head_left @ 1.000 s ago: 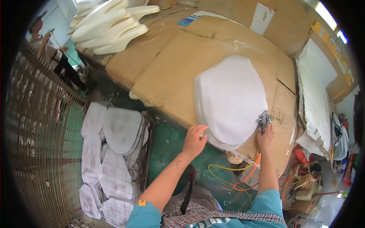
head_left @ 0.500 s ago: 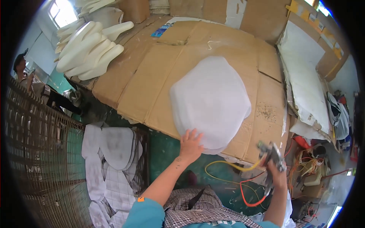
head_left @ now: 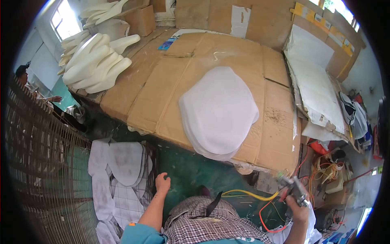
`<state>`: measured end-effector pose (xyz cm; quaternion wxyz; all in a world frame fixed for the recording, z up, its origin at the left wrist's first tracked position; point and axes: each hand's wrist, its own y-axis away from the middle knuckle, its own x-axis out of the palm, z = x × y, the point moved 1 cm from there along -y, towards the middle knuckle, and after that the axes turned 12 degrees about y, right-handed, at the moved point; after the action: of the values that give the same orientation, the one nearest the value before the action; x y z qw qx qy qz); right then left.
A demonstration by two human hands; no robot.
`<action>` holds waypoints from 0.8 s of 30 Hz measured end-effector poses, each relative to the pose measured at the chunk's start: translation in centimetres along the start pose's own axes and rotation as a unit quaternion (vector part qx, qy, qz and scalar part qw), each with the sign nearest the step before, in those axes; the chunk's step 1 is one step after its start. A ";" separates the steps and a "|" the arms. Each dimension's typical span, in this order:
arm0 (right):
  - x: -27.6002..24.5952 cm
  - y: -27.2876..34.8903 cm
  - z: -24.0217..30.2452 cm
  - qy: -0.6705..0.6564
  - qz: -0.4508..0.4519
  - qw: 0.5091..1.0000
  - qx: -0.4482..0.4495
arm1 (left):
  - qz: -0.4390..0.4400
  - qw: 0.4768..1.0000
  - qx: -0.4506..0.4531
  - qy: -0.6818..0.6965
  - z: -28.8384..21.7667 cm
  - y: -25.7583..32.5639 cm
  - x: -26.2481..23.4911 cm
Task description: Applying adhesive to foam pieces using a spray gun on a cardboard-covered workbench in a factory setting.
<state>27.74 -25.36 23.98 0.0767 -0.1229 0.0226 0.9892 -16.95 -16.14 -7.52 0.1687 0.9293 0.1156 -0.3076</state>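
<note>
My right hand [head_left: 298,209] is wrapped around a metal spray gun [head_left: 293,190], off the front right corner of the cardboard-covered table. A yellow hose [head_left: 248,192] runs close by the gun. My left hand [head_left: 163,184] hangs in the air between the table and a pile of grey-smudged white sheets [head_left: 125,162]; its fingers are loosely bent with a gap between them and nothing in them. On the table lies a stack of thin white foam-like sheets [head_left: 219,112] with rounded, angled outlines, its near end reaching the front edge. Neither hand touches it.
Cardboard [head_left: 162,87] covers the table. Several cream curved pieces [head_left: 95,63] are heaped at its far left. A woven slatted screen [head_left: 44,162] stands at left, with another person [head_left: 30,87] beyond. Tangled hoses [head_left: 321,171] lie at right, beside a white-covered board [head_left: 313,77].
My left hand has let go of the stack's near edge and moved left and down, off the table. The right hand still holds the spray gun, now slightly lower. The view has shifted slightly.
</note>
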 end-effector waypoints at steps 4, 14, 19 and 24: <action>1.0 1.0 -0.5 0.004 0.013 1.000 -0.008 | 0.001 1.000 -0.020 0.004 1.3 0.3 0.2; -1.2 3.3 0.8 0.054 -0.094 0.994 0.031 | 0.054 0.996 0.014 0.064 -1.5 -0.3 3.0; 0.6 3.2 0.5 -0.005 0.014 1.000 0.025 | 0.065 0.991 0.067 0.096 -5.8 -2.5 4.3; 0.7 1.8 -0.4 -0.007 -0.095 0.995 0.021 | 0.064 0.981 0.123 0.138 -12.6 -5.1 6.9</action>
<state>26.85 -27.05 23.50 0.1726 -0.1159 0.0310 0.9777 -6.46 -5.82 -3.53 0.0551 0.9819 0.0393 -0.1768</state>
